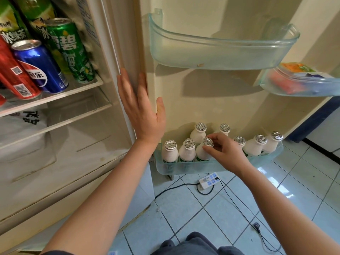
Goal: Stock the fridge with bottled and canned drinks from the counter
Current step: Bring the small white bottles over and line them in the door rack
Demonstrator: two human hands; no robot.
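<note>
White bottle pinched at foil cap by right hand, left hand flat on fridge frame

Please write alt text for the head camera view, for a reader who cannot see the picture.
A person's right hand grips the top of a small white bottle standing in the lowest door bin of an open fridge, beside similar foil-capped bottles. The left hand lies flat against the fridge frame; soda cans stand on an inner shelf.

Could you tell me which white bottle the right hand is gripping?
The third bottle from the left in the front row; the right hand pinches its top.
</note>
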